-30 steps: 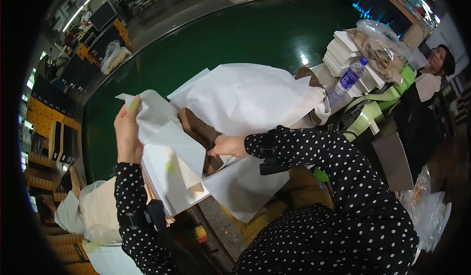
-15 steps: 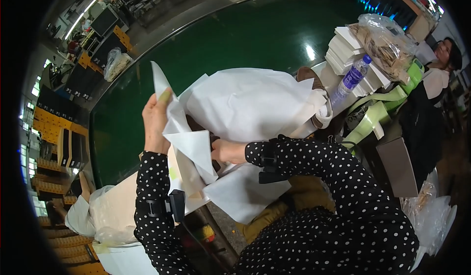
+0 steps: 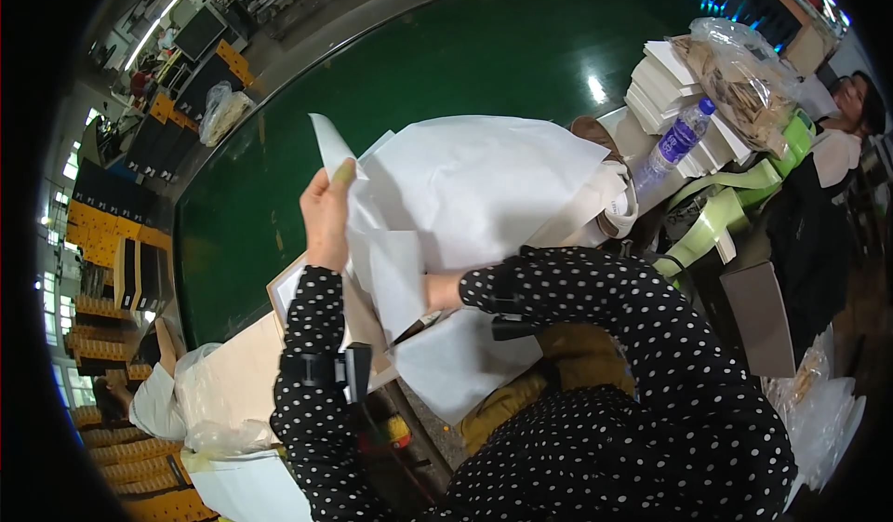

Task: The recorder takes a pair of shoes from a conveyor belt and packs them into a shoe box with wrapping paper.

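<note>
My left hand (image 3: 327, 215) is raised, thumb and fingers closed on the edge of a white paper sheet (image 3: 391, 266) that hangs down in a fold. To its right my right hand (image 3: 441, 293) reaches in under this sheet, and its fingers are hidden by the paper. A large, loosely bulging white paper (image 3: 493, 178) spreads beyond both hands. Another white sheet (image 3: 460, 364) sticks out toward me below my right hand. Under my left wrist, a pale box-like piece (image 3: 286, 291) shows in part; the paper and my sleeve cover the rest.
The green tabletop (image 3: 437, 47) stretches beyond the paper. On the right are rolls of tape (image 3: 617, 206), a purple-labelled bottle (image 3: 677, 140), stacked white cards (image 3: 660, 85), a plastic bag (image 3: 744, 85) and green strips (image 3: 712, 220). A co-worker (image 3: 851, 113) is at far right.
My left hand has shifted right with the paper's edge still in it. The folded sheet now covers my right hand's fingers, which showed before. The whole view has shifted slightly.
</note>
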Motion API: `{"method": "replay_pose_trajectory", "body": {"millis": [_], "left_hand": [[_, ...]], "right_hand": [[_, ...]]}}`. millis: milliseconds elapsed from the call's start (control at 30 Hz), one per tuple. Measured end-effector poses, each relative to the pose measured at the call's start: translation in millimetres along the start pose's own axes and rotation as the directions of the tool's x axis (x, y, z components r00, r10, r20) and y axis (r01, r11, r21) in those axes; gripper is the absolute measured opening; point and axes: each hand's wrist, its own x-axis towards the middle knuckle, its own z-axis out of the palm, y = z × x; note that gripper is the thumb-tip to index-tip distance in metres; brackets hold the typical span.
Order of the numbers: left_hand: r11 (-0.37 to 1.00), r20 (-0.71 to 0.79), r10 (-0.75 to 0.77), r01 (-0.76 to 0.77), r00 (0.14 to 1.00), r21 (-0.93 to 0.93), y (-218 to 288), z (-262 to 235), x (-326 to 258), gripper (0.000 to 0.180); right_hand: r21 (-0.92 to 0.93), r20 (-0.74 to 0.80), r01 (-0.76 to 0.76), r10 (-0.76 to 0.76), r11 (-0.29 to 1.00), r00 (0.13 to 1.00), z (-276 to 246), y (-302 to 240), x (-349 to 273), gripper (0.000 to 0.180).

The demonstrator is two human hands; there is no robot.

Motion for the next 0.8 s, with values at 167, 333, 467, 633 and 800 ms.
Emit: {"method": "replay_pose_trajectory", "body": {"millis": [167, 333, 467, 633, 800], "left_hand": [[0.949, -0.272, 0.315, -0.301, 0.909, 0.091, -58, 7, 5, 0.021], [0.924, -0.258, 0.380, -0.355, 0.888, 0.139, -111, 56, 10, 0.040], [0.988, -0.356, 0.151, -0.144, 0.922, 0.048, -142, 77, -16, 0.051], [0.783, -0.146, 0.246, -0.107, 0.958, 0.613, -209, 60, -8, 0.051], [0.460, 0.013, 0.149, -0.080, 0.989, 0.884, -215, 62, -8, 0.050]], "right_hand": [[0.116, -0.175, -0.536, 0.548, 0.837, 0.818, -42, -149, -35, 0.027], [0.394, -0.457, -0.485, 0.624, 0.781, 0.634, -64, -197, -126, 0.020], [0.381, -0.609, -0.506, 0.622, 0.774, 0.492, -81, -210, -161, 0.019], [0.430, -0.675, -0.466, 0.618, 0.773, 0.403, -106, -207, -177, 0.021], [-0.181, -0.904, -0.763, 0.201, 0.620, 0.378, -131, -212, -192, 0.012]]}}
